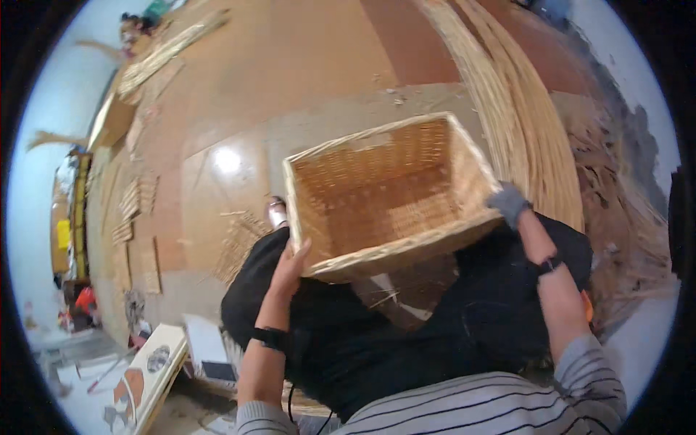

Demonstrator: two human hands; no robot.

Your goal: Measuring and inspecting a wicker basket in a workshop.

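Observation:
A rectangular wicker basket [388, 210] is held above my lap, its open top tilted toward me so the woven inside shows. Its pale braided rim [370, 255] runs all the way round. My bare left hand [291, 262] grips the near left corner, thumb up at the rim and the other fingers hidden behind the wall. On the right side, my right hand [511, 204] in a grey glove is closed over the rim near the front corner. The basket holds nothing that I can see.
Long bundles of pale cane strips [518, 109] lie on the floor to the right. Woven panels [243, 243] and flat pieces [151, 264] are scattered at left. A patterned board [148, 377] stands at lower left. Another person [134, 25] is at the far left.

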